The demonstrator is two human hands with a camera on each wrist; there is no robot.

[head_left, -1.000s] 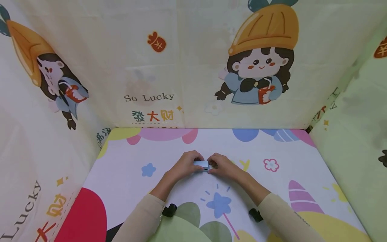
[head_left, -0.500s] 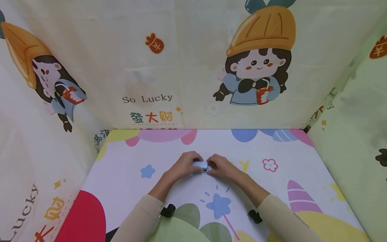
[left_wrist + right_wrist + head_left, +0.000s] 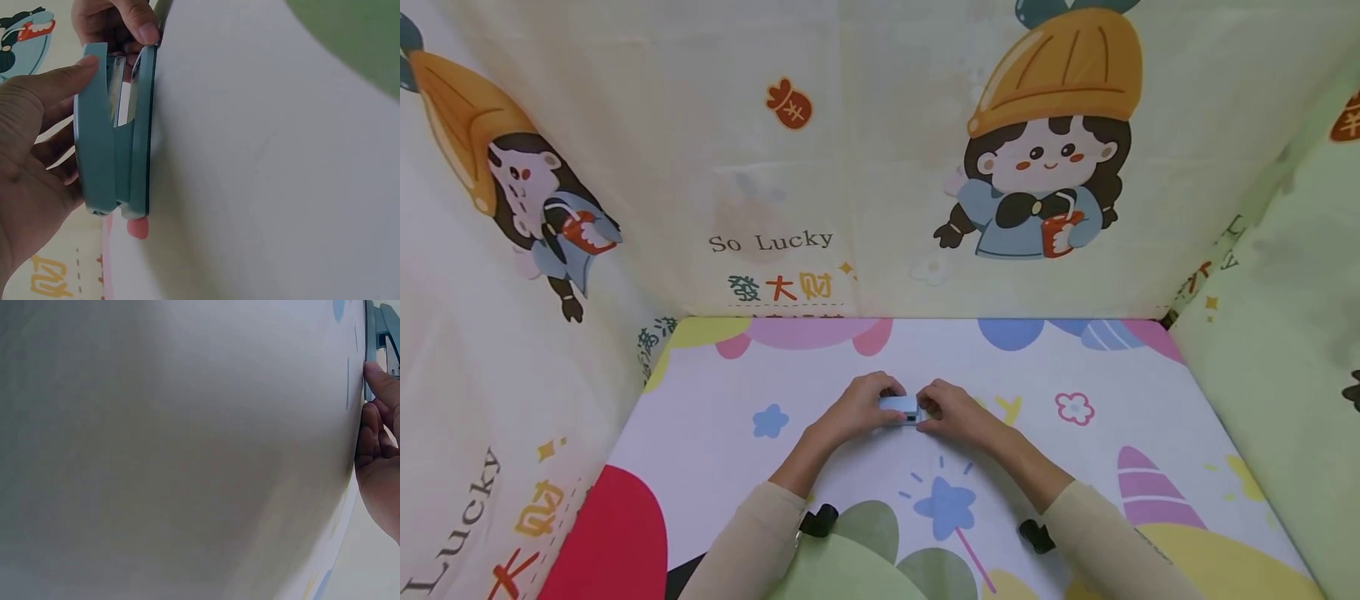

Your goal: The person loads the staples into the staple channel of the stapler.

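A light blue stapler (image 3: 899, 405) lies on the patterned tabletop, its front end facing right. My left hand (image 3: 863, 407) grips its upper arm from the rear, thumb on the near side and fingers on the far side. At the front end, my right hand (image 3: 957, 413) pinches the tip of the base with thumb and curled fingers. In the left wrist view the stapler (image 3: 97, 144) has its upper arm raised off the base, and the metal staple channel (image 3: 116, 84) shows between them. Only the stapler's edge enters the right wrist view, beside my right thumb (image 3: 382, 381).
The tabletop (image 3: 700, 467) carries a printed cloth of stars, flowers and coloured shapes. Printed fabric walls stand at the back (image 3: 880, 208), left and right. A black wrist camera (image 3: 818, 521) sits below the left wrist, another black one (image 3: 1037, 536) below the right.
Both hands keep their hold on the stapler. The dark gap at its front end looks slightly wider, the upper arm a touch higher. The head view shifts a little.
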